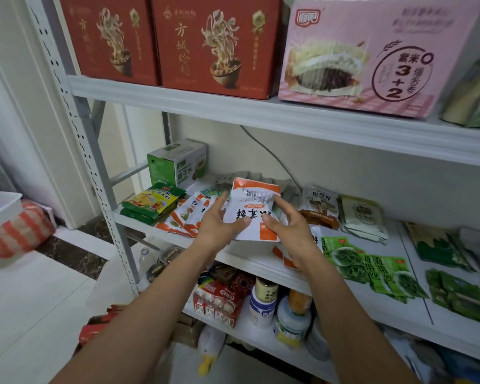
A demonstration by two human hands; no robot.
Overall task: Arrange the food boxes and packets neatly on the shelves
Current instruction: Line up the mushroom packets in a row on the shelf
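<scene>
- Two hands grip one packet. I see the left hand (219,227) with its thumb across the front and its fingers behind, and the right hand (291,231) pinching the opposite edge between thumb and forefinger.
- The packet (251,209) is a flat white pouch with orange bands at top and bottom. It has a barcode near the upper edge and large dark characters that read upside down to me.
- It is held tilted up, in front of and to the right of the green-and-white carton (178,162), above the middle shelf (261,262).
- Just in front of that carton lie stacked yellow-green packets (153,202).
- Right of those is a fanned row of orange-and-white pouches (187,217).
- Far right of the carton, green kelp packets (372,270) lie flat.
</scene>
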